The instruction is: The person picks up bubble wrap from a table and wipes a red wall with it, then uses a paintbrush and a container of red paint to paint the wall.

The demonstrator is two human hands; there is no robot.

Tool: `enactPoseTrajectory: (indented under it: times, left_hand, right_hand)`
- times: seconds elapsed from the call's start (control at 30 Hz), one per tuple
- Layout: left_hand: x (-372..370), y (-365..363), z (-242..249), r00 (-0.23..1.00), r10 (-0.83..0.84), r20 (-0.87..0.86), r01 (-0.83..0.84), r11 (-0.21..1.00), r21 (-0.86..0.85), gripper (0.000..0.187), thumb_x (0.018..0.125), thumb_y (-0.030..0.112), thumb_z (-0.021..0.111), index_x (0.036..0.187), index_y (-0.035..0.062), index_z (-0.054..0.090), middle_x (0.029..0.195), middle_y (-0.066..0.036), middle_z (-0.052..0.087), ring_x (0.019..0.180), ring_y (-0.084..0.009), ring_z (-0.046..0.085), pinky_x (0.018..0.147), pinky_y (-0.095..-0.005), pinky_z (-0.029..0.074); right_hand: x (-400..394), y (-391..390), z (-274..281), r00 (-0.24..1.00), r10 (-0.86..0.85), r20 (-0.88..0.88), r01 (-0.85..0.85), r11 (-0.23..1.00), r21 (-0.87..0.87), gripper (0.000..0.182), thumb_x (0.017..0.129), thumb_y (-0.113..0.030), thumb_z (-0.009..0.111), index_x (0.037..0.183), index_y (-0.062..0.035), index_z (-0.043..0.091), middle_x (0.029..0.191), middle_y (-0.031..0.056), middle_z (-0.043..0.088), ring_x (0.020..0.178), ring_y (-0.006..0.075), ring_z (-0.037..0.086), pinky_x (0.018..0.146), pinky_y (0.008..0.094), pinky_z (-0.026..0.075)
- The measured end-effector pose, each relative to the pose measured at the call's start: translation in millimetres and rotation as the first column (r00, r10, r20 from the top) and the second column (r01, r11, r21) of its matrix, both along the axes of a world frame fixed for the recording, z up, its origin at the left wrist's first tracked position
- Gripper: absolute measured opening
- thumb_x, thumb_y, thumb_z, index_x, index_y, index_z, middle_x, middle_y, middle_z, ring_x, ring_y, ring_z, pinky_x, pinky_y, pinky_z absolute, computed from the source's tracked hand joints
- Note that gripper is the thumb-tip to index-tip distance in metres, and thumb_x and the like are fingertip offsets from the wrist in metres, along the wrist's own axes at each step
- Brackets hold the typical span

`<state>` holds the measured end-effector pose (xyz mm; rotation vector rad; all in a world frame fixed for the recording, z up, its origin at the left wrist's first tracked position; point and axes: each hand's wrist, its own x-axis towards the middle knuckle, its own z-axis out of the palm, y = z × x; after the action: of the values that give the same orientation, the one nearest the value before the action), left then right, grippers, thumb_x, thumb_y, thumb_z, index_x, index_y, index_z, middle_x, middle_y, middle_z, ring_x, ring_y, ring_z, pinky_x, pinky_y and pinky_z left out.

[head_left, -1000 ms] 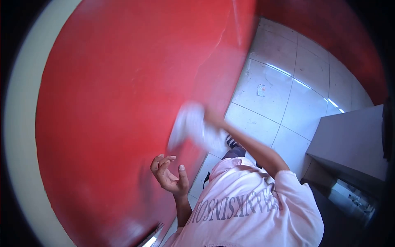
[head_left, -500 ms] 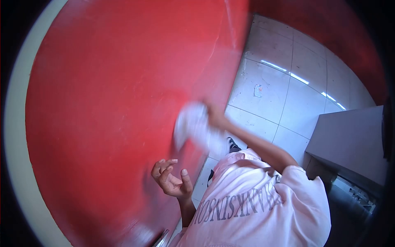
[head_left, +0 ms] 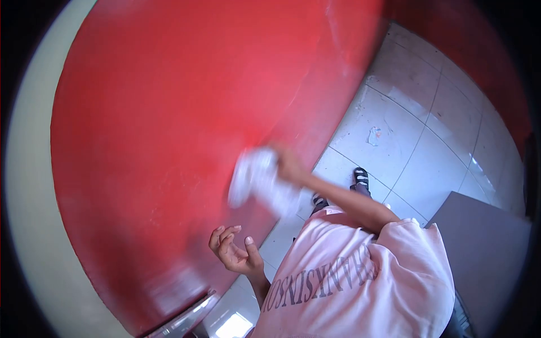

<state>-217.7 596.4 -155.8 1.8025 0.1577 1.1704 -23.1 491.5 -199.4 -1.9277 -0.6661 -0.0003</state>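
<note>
My right hand [head_left: 287, 166], blurred by motion, grips a white cloth [head_left: 262, 183] at the red wall [head_left: 186, 101]. The cloth hangs in loose folds below and left of the fingers; whether all of it touches the wall cannot be told. Lower down, my left hand [head_left: 236, 252] is held up in front of the wall with nothing in it. Its fingers are loosely curled and the thumb stands apart from them.
Pale floor tiles [head_left: 406, 152] run along the wall's foot, with a small scrap of litter [head_left: 373, 136] on them. A grey box-like piece of furniture [head_left: 479, 253] stands at the right. A shiny metal edge [head_left: 183, 315] shows at the bottom left.
The view has shifted, so wall and floor sit farther right and both sandalled feet show. My right hand and the cloth have moved slightly left and down. The left hand keeps its pose.
</note>
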Motion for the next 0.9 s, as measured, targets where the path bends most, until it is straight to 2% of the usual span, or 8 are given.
enactPoseTrajectory:
  times: [0.13,0.3,0.4,0.5,0.6,0.67,0.87,0.9]
  left_hand:
    - [-30,-9,-38,0.991,0.078,-0.111,-0.082,0.996,-0.030,0.032,0.070,-0.007,0.054,0.100,0.0005,0.047,0.112,-0.017,0.042,0.087,-0.0222,0.053,0.077,-0.0348,0.047]
    - [-52,-47,-11,0.968,0.133,-0.214,-0.161,0.980,-0.117,0.031,0.070,-0.008,0.055,0.100,-0.0006,0.049,0.112,-0.016,0.044,0.087,-0.0223,0.054,0.079,-0.0335,0.046]
    - [-64,-53,-11,0.963,0.140,-0.231,-0.164,0.982,-0.091,0.030,0.071,-0.006,0.056,0.100,-0.0012,0.050,0.113,-0.016,0.044,0.088,-0.0220,0.054,0.079,-0.0333,0.046]
    - [-51,-44,17,0.943,0.143,-0.301,-0.148,0.989,0.007,0.029,0.071,-0.006,0.057,0.099,-0.0016,0.051,0.112,-0.016,0.045,0.087,-0.0214,0.054,0.078,-0.0331,0.047]
    - [-98,-35,-12,0.913,0.188,-0.363,-0.216,0.976,-0.037,0.028,0.071,-0.005,0.057,0.098,-0.0018,0.052,0.111,-0.016,0.046,0.086,-0.0210,0.054,0.077,-0.0325,0.046]
    - [-107,-52,-13,0.891,0.203,-0.405,-0.245,0.968,-0.054,0.028,0.071,-0.005,0.057,0.098,-0.0018,0.052,0.111,-0.015,0.046,0.085,-0.0207,0.055,0.076,-0.0320,0.046]
    - [-125,-85,-25,0.860,0.195,-0.472,-0.265,0.960,-0.085,0.027,0.071,-0.004,0.059,0.097,-0.0013,0.053,0.111,-0.015,0.048,0.084,-0.0195,0.055,0.076,-0.0314,0.046]
    - [-96,-109,23,0.838,0.192,-0.510,-0.239,0.971,-0.027,0.026,0.071,-0.004,0.059,0.096,-0.0011,0.053,0.110,-0.015,0.049,0.085,-0.0198,0.055,0.076,-0.0315,0.046]
  right_hand:
    - [129,-65,22,0.808,-0.586,-0.066,0.477,0.585,0.656,0.037,0.077,-0.009,0.062,0.110,0.0020,0.048,0.100,0.0148,0.059,0.092,0.0246,0.058,0.083,0.0333,0.045]
    - [40,3,-60,0.705,-0.649,0.285,0.533,0.750,0.391,0.048,0.073,-0.009,0.062,0.116,0.0031,0.044,0.117,0.0212,0.050,0.108,0.0321,0.050,0.093,0.0394,0.038]
    - [-88,19,-109,0.828,0.557,-0.064,-0.560,0.828,-0.032,0.061,0.061,-0.004,0.067,0.120,-0.0085,0.049,0.111,0.0183,0.057,0.102,0.0318,0.055,0.090,0.0373,0.042]
    - [-73,14,-110,0.823,0.518,-0.232,-0.545,0.836,-0.067,0.057,0.062,-0.009,0.067,0.117,-0.0068,0.052,0.106,0.0203,0.058,0.100,0.0346,0.056,0.086,0.0393,0.045]
    - [5,-9,-97,0.904,0.036,-0.425,0.077,0.966,0.245,0.039,0.068,-0.001,0.061,0.107,0.0020,0.056,0.099,0.0149,0.062,0.088,0.0238,0.062,0.078,0.0366,0.049]
    - [54,-51,-109,0.851,0.121,-0.511,0.380,0.530,0.758,0.022,0.080,0.003,0.047,0.099,0.0029,0.056,0.092,0.0136,0.063,0.079,0.0221,0.063,0.069,0.0339,0.053]
    - [-63,18,-184,0.813,-0.333,-0.477,0.480,0.847,0.227,0.068,0.069,0.003,0.051,0.132,0.0055,0.026,0.124,0.0226,0.043,0.117,0.0325,0.041,0.101,0.0386,0.029]
    - [-74,-7,-141,0.786,0.081,-0.613,0.059,0.977,0.205,0.072,0.070,-0.003,0.056,0.134,0.0042,0.023,0.132,0.0226,0.034,0.124,0.0325,0.033,0.105,0.0382,0.024]
